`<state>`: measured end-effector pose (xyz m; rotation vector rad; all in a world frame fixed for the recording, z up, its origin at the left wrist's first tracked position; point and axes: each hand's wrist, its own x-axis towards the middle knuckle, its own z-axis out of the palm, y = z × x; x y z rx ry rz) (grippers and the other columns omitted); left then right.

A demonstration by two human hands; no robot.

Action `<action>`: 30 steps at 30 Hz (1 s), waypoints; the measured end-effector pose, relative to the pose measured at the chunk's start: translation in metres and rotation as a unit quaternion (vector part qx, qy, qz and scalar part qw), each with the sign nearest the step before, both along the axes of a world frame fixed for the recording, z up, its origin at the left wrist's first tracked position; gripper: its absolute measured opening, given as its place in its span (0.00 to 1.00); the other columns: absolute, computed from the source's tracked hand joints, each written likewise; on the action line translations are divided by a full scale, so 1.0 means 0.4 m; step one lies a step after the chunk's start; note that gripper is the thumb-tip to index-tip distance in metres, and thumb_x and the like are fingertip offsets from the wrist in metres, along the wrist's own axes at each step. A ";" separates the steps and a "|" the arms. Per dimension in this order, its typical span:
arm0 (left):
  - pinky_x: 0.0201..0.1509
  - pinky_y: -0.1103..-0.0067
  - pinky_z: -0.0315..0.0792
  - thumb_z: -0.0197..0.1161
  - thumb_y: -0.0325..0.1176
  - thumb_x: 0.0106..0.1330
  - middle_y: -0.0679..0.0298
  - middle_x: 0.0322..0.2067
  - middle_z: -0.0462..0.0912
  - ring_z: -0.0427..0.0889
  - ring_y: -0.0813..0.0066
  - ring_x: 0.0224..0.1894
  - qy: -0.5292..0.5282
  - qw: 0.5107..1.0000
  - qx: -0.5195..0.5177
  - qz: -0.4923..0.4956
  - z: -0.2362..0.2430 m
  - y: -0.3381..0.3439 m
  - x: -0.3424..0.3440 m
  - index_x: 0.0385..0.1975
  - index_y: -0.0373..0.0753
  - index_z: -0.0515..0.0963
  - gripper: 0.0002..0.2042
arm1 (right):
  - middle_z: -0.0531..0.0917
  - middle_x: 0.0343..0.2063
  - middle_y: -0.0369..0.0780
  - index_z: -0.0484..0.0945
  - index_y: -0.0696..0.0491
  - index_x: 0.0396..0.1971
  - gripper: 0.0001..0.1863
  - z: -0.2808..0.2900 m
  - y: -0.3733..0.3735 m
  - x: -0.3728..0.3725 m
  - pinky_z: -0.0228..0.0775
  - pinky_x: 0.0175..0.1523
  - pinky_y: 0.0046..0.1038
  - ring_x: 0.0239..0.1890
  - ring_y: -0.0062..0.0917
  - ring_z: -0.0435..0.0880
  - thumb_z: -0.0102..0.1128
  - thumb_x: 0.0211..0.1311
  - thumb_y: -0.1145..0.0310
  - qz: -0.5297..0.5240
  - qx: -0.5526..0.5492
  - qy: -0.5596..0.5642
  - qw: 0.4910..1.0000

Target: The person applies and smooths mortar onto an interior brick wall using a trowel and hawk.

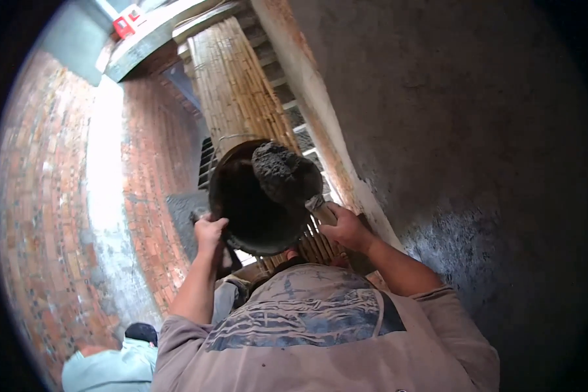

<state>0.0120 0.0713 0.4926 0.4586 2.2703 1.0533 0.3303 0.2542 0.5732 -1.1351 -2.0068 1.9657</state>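
My left hand is closed on the left rim of a round black bucket, whose dark interior faces up. In my right hand is the light handle of a mortar-smeared tool. Its head, heaped with wet grey mortar, is over the bucket's upper right part. Something dark hangs just below my left hand; I cannot make it out.
A long bamboo platform stretches ahead, with more bamboo under me. A brick wall is left, a grey plastered wall right. A person in light teal is at lower left. A red object sits high ahead.
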 end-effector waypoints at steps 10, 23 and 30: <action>0.27 0.84 0.67 0.61 0.27 0.45 0.62 0.20 0.77 0.72 0.75 0.20 -0.039 0.996 -0.004 0.077 -0.215 -0.083 -0.070 0.25 0.31 0.76 0.08 | 0.76 0.22 0.39 0.71 0.57 0.40 0.19 -0.237 0.057 0.001 0.65 0.24 0.23 0.16 0.24 0.69 0.53 0.45 0.69 0.008 -0.093 -0.025 0.995; 0.30 0.85 0.68 0.58 0.23 0.47 0.60 0.25 0.79 0.74 0.75 0.23 -0.060 0.960 -0.012 0.272 -0.351 -0.300 -0.169 0.29 0.30 0.75 0.08 | 0.79 0.28 0.49 0.73 0.61 0.39 0.20 -0.917 0.088 -0.245 0.68 0.32 0.34 0.28 0.41 0.76 0.52 0.46 0.64 0.068 -0.068 -0.300 0.949; 0.30 0.85 0.69 0.58 0.22 0.47 0.59 0.26 0.79 0.75 0.75 0.24 -0.094 0.945 -0.018 0.312 -0.376 -0.326 -0.136 0.30 0.30 0.75 0.09 | 0.80 0.33 0.50 0.75 0.60 0.36 0.16 -1.068 0.106 -0.426 0.69 0.38 0.41 0.35 0.45 0.78 0.45 0.54 0.65 0.273 0.168 -0.366 0.874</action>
